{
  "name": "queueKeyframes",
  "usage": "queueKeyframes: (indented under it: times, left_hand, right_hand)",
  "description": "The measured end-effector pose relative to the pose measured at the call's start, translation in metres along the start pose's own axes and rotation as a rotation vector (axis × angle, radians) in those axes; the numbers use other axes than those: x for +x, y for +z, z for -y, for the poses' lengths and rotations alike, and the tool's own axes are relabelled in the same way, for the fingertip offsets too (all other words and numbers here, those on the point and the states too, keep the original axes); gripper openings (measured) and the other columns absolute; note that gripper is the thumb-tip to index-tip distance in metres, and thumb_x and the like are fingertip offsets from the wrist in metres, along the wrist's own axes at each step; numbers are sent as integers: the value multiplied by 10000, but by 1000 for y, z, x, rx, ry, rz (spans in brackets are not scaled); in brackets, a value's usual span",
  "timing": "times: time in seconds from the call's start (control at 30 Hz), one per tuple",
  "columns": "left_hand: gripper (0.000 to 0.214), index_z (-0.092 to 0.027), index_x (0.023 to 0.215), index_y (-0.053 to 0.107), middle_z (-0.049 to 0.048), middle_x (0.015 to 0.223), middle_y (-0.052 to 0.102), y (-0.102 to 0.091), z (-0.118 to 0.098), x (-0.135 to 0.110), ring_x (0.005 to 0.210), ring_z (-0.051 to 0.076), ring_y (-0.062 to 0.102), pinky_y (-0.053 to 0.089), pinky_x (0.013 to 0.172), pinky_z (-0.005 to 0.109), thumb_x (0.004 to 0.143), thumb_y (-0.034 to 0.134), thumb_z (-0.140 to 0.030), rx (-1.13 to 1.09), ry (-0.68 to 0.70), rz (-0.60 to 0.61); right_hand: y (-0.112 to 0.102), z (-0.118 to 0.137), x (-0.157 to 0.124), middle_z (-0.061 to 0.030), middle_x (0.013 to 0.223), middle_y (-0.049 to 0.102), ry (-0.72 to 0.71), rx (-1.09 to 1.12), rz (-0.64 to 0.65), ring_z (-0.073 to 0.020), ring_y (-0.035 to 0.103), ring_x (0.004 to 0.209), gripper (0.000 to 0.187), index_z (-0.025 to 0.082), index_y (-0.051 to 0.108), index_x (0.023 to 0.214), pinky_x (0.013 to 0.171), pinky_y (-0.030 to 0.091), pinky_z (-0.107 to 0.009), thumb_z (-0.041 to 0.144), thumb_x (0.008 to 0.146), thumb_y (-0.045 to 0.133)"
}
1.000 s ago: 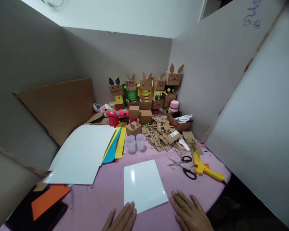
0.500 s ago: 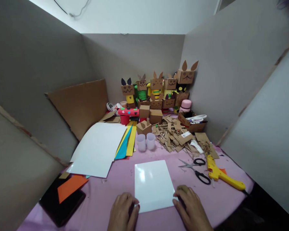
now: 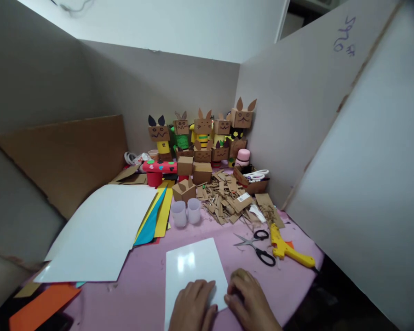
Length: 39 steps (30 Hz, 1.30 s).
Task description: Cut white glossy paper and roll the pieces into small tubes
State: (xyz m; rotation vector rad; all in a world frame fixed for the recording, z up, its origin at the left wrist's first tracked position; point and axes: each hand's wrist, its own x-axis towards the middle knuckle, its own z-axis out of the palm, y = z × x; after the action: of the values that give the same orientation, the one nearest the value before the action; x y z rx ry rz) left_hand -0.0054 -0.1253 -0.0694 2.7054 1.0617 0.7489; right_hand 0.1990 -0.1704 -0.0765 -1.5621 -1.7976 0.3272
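Observation:
A glossy white sheet (image 3: 193, 262) lies flat on the pink-covered table in front of me. My left hand (image 3: 194, 303) rests over its lower part, fingers stretched out together and the thumb slightly apart. At the sheet's right edge is my right hand (image 3: 247, 296), its fingers curled and its thumb and forefinger on the border. Just beyond that hand lie scissors (image 3: 253, 243) with black handles, blades apart, and a yellow glue gun (image 3: 291, 250). Two translucent white cups (image 3: 179, 215) stand behind the sheet.
Large white sheets (image 3: 100, 230) and coloured papers (image 3: 153, 220) lie left, with an orange piece (image 3: 44, 305) nearer. Behind are cardboard scraps (image 3: 224, 195), a red spotted tube piece (image 3: 158, 166) and several cardboard animal figures (image 3: 203, 126). Grey panels (image 3: 313, 115) enclose the table.
The view has swung right, so everything sits further left. My left hand has moved from the sheet's lower left corner onto its surface, closer to my right hand, which stays at the right edge.

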Motion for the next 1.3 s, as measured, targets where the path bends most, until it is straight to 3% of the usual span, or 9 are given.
queueKeyframes:
  times: [0.07,0.13,0.2,0.33,0.43,0.63,0.83,1.0,1.3]
  left_hand:
    - [186,-244,1008,628,43,929,680,4,-12,10,798,221,634,501,677,333,829,601,-205,-47,-86,53]
    - [145,-245,946,631,39,906,656,5,-18,13,792,225,607,465,680,346,827,575,-183,-99,-133,70]
    - [142,-243,940,622,40,900,647,5,-20,13,797,224,588,433,685,346,841,540,-183,-131,-146,73]
    - [154,-237,885,610,39,857,635,6,-23,14,775,228,564,388,674,354,869,473,-167,-113,-161,93]
    - [94,-234,896,613,38,869,640,10,-27,16,789,234,561,388,692,359,830,562,-190,-126,-157,86]
    - [122,-226,787,599,26,787,639,13,-31,20,750,213,563,387,674,345,871,512,-210,-181,-178,80]
    - [222,-213,745,562,26,764,637,6,-32,22,730,201,562,388,682,345,921,429,-240,-217,-214,117]
    - [229,-217,770,572,28,775,647,2,-34,23,710,194,561,386,661,332,932,413,-249,-200,-182,121]
    - [188,-217,785,574,22,787,656,-3,-33,27,733,199,591,410,669,329,923,446,-208,-134,-155,164]
  right_hand:
    - [-16,-9,6,-42,878,626,14,-104,-78,-191,622,840,128,234,545,864,739,522,-289,147,902,460]
    - [-30,-22,13,-99,992,633,32,-414,-202,-232,623,909,142,216,563,959,773,532,-338,177,917,433]
    - [-38,-35,20,-138,976,637,50,-536,-223,-287,620,870,130,197,578,929,731,529,-407,197,901,451]
    - [-37,-49,30,-143,802,630,88,-660,-224,-334,594,748,128,203,563,816,655,488,-457,242,894,469]
    - [-32,-51,33,-171,755,624,116,-720,-238,-360,584,728,156,181,560,822,639,468,-475,267,904,458]
    - [-32,-55,30,-134,748,644,91,-646,-212,-322,604,705,207,215,512,766,640,484,-451,164,920,383]
    - [-43,-42,6,-77,860,668,31,-396,-197,-214,682,757,129,205,466,1018,648,563,-310,212,963,350]
    - [-53,-33,-28,-47,884,666,-139,-187,3,-184,688,793,164,243,500,1088,690,565,-263,225,963,395]
    - [-42,-28,-38,-85,892,670,-261,-315,102,-205,676,782,256,198,530,1147,677,559,-284,123,935,408]
